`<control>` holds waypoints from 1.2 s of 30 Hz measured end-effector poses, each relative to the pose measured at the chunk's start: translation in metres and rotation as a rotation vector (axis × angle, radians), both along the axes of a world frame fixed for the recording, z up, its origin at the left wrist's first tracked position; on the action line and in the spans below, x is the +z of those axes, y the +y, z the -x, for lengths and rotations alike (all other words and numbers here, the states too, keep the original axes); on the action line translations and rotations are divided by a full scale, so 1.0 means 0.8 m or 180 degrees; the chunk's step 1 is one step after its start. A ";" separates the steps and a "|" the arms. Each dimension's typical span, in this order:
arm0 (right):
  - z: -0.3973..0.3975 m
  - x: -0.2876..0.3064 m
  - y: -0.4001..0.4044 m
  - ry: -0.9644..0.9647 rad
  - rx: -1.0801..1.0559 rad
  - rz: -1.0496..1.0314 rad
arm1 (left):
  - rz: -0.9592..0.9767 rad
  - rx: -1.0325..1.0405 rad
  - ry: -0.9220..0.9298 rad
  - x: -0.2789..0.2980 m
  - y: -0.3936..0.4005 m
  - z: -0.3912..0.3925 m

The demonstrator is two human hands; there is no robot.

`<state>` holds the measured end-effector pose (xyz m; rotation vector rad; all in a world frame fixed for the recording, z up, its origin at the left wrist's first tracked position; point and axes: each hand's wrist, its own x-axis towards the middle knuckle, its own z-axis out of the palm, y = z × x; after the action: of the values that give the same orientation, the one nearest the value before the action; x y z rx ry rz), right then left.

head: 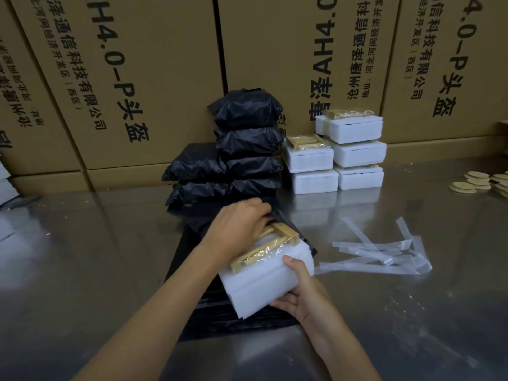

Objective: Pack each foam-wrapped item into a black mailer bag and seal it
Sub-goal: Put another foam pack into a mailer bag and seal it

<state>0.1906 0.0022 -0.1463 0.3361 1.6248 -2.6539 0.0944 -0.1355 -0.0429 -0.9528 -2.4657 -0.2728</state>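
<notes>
The left hand (242, 224) reaches across to the far end of the foam block (264, 276). Its fingers are curled at the open mouth of a black bag (277, 215), and its grip seems to be on the bag's edge, but the fingertips are blurred, so I cannot tell just what they pinch. The right hand (305, 292) holds the near end of the foam block. Its thumb lies on top and its fingers are curled under the bottom edge, so its grip is closed round the block.

The foam block is white and box-shaped. It sits tilted, with its far end poking into the bag's mouth and its near end out in the open. Tan wooden pieces (264, 248) under clear wrap are stuck on its top. The block rests on a flat pile of black bags (192, 270) on the shiny worktop (82, 270).

Behind the hands stands a stack of full black bags (247, 133), leaning on big brown boxes (137, 64) with black writing. Just to the right of that stack are more white foam blocks (354, 155) in two piles, some with tan pieces on top. Nearer, on the right, loose clear strips (384, 254) lie in a heap on the worktop. At the far right edge sit some round tan discs (478, 182).
</notes>
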 end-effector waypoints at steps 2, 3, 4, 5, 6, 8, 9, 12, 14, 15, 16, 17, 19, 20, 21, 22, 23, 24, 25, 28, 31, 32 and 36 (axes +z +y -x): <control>0.001 -0.001 0.001 -0.0045 -0.0036 0.0048 | -0.0042 -0.0104 -0.0001 -0.009 -0.002 -0.009; 0.001 -0.001 0.001 -0.0051 -0.0041 0.0076 | -0.0215 -0.0066 -0.0035 -0.014 -0.007 -0.010; 0.002 -0.001 0.002 -0.0049 -0.0041 0.0105 | -0.0445 0.0012 -0.0123 -0.017 -0.013 -0.010; 0.002 0.000 0.002 -0.0044 -0.0038 0.0132 | -0.0666 0.0114 -0.0253 -0.020 -0.022 -0.009; 0.001 0.000 0.002 -0.0040 -0.0034 0.0159 | -0.0853 0.0233 -0.0394 -0.022 -0.031 -0.008; 0.000 0.001 0.004 -0.0026 -0.0021 0.0237 | -0.1170 0.0534 -0.0585 -0.030 -0.053 -0.006; -0.001 0.001 0.006 -0.0021 -0.0019 0.0292 | -0.1321 0.0691 -0.0632 -0.037 -0.063 -0.007; -0.004 0.002 0.007 -0.0027 0.0001 0.0377 | -0.1767 0.1237 -0.1051 -0.066 -0.082 -0.020; -0.004 0.004 0.007 -0.0025 0.0052 0.0390 | -0.1860 0.1598 -0.1460 -0.089 -0.084 -0.029; -0.004 0.006 0.007 -0.0036 0.0061 0.0417 | -0.1894 0.1691 -0.1665 -0.098 -0.084 -0.030; -0.004 0.009 0.007 -0.0052 0.0057 0.0443 | -0.2022 0.1716 -0.1878 -0.105 -0.082 -0.031; -0.004 0.013 0.006 -0.0079 0.0040 0.0468 | -0.2234 0.1682 -0.2085 -0.109 -0.078 -0.032; -0.003 0.017 0.003 -0.0175 -0.0031 0.0560 | -0.2551 0.1530 -0.2289 -0.113 -0.072 -0.035; -0.002 0.019 0.000 -0.0224 -0.0083 0.0631 | -0.2571 0.1443 -0.2274 -0.116 -0.069 -0.036; -0.002 0.021 -0.002 -0.0269 -0.0138 0.0707 | -0.2532 0.1360 -0.2270 -0.118 -0.068 -0.037; 0.000 0.024 -0.005 -0.0315 -0.0179 0.0790 | -0.2459 0.1289 -0.2311 -0.119 -0.067 -0.039; 0.002 0.030 -0.008 -0.0351 -0.0195 0.0884 | -0.2406 0.1217 -0.2412 -0.118 -0.068 -0.042; 0.005 0.036 -0.011 -0.0370 -0.0198 0.0977 | -0.2396 0.1111 -0.2585 -0.116 -0.070 -0.044; 0.010 0.044 -0.015 -0.0386 -0.0209 0.1057 | -0.2420 0.0969 -0.2827 -0.114 -0.073 -0.047; 0.027 0.067 -0.029 -0.0463 -0.0295 0.1268 | -0.2260 0.0652 -0.3356 -0.107 -0.087 -0.057; 0.044 0.080 -0.042 -0.0469 -0.0327 0.1386 | -0.2287 0.0630 -0.3328 -0.095 -0.110 -0.058; 0.048 0.081 -0.046 -0.0482 -0.0316 0.1411 | -0.2303 0.0673 -0.3301 -0.091 -0.120 -0.055; 0.055 0.068 -0.061 -0.0544 -0.0281 0.1362 | -0.1854 0.1010 -0.3005 -0.070 -0.147 -0.054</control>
<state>0.1464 -0.0469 -0.0915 0.6076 0.9832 -2.8450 0.1374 -0.2534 -0.0990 -0.1539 -2.9582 -1.5046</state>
